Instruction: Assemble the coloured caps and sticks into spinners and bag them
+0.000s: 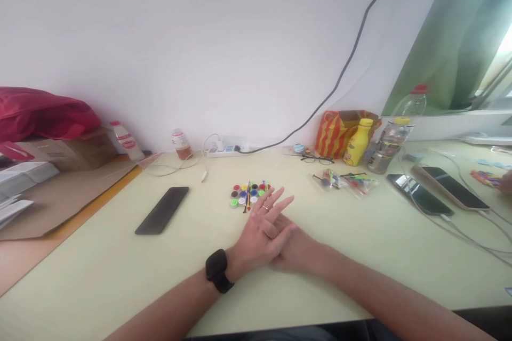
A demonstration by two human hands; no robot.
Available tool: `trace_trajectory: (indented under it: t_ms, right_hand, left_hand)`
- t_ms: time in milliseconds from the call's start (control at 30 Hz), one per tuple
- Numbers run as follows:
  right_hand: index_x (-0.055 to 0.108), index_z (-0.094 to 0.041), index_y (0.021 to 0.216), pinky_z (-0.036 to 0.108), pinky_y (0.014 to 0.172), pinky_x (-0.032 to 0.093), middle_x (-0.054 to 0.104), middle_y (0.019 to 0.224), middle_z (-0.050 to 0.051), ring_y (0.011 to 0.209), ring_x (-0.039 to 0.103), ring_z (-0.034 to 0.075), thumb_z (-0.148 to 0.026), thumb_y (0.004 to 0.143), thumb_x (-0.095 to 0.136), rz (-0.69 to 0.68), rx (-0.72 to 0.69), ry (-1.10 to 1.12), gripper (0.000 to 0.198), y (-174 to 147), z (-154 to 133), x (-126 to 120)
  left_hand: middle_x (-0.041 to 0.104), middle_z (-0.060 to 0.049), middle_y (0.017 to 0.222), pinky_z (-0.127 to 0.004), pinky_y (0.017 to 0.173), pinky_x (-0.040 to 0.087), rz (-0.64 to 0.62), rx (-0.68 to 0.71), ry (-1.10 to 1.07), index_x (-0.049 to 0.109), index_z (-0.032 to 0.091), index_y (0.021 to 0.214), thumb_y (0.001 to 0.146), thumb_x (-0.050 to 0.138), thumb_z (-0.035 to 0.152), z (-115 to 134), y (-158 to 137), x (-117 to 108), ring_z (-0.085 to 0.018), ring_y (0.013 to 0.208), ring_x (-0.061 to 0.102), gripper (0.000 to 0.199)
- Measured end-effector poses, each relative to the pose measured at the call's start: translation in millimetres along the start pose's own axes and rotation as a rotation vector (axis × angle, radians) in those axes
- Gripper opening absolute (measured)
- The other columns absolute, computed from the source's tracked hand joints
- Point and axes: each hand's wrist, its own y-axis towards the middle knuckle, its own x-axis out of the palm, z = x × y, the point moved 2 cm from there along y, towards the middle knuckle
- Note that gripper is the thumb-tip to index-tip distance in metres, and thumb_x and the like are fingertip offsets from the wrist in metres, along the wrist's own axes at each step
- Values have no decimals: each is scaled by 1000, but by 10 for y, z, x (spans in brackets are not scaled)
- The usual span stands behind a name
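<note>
A home or dorm desk against a white wall: behind it a power strip with chargers, phones charging at its right end, drink bottles and glasses nearby.

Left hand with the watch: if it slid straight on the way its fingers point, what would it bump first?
Probably nothing soon. The left hand points up and right, past the little paint pots, toward the glasses. Depth is hard to judge.
</note>
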Motion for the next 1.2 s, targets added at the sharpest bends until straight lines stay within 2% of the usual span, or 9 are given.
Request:
trace_trajectory:
  t_ms: [100, 167, 333, 500, 633, 733, 867, 1000, 1200]
  right_hand:
    - [43, -18, 155, 54, 108, 50, 62, 142, 18, 131, 57, 33, -24, 93, 57, -39, -80, 85, 64, -26, 14, -33]
    - [49, -18, 150, 51, 108, 51, 64, 139, 18, 127, 60, 31, -27, 96, 57, -88, -110, 134, 56, -40, 28, -41]
    - [30, -18, 161, 57, 117, 40, 54, 153, 20, 141, 49, 35, -39, 95, 63, -82, -133, 135, 77, -70, 24, -49]
    - [41, -23, 156, 50, 116, 43, 58, 148, 16, 131, 58, 33, -51, 86, 77, -226, 61, 326, 84, -32, -86, -206]
    - [32, -25, 161, 51, 117, 42, 52, 154, 16, 139, 51, 34, -50, 84, 81, -229, 48, 484, 95, 20, -171, -361]
    - [31, -27, 162, 52, 114, 44, 51, 154, 16, 136, 53, 35, -53, 82, 83, -257, 44, 518, 99, 27, -168, -383]
    - [35, -26, 162, 50, 114, 45, 53, 152, 15, 133, 55, 34, -57, 77, 86, -310, 72, 557, 104, 24, -112, -360]
    - [35, -24, 162, 50, 118, 42, 53, 150, 15, 139, 50, 36, -62, 71, 88, -345, 88, 541, 112, 19, -54, -357]
    - [36, -26, 161, 50, 118, 42, 55, 150, 15, 143, 49, 35, -65, 75, 84, -355, 91, 466, 106, -29, -83, -368]
  left_hand:
    - [35, 3, 169, -56, 130, 27, -62, 46, 12, 47, 37, 156, 107, 49, 36, -7, -20, 8, -29, 160, 24, 49]
    - [37, 3, 168, -57, 130, 27, -81, 75, 24, 52, 37, 153, 108, 47, 34, 12, -25, 7, -30, 159, 27, 45]
    - [41, 6, 166, -59, 128, 28, -111, 100, 40, 56, 40, 149, 109, 43, 35, 95, -26, -29, -31, 158, 28, 42]
    - [44, 3, 164, -58, 129, 26, -128, 92, -95, 49, 38, 155, 107, 47, 43, 39, -20, -97, -30, 157, 30, 48]
    - [62, -2, 149, -58, 124, 33, 21, 132, -281, 62, 33, 144, 108, 39, 50, -33, -7, -159, -31, 148, 41, 46]
    - [66, -4, 144, -57, 122, 36, 83, 151, -331, 66, 31, 139, 108, 39, 51, -34, -3, -180, -31, 144, 45, 46]
    - [66, -1, 144, -55, 123, 35, 43, 114, -340, 69, 33, 137, 110, 39, 43, -19, -4, -152, -29, 142, 46, 41]
    - [67, 1, 143, -56, 123, 35, -2, 84, -319, 66, 34, 142, 111, 37, 45, -5, -10, -114, -29, 142, 48, 43]
    - [70, 1, 139, -57, 123, 33, -34, 69, -263, 66, 36, 141, 110, 34, 49, 4, -12, -132, -30, 142, 48, 46]
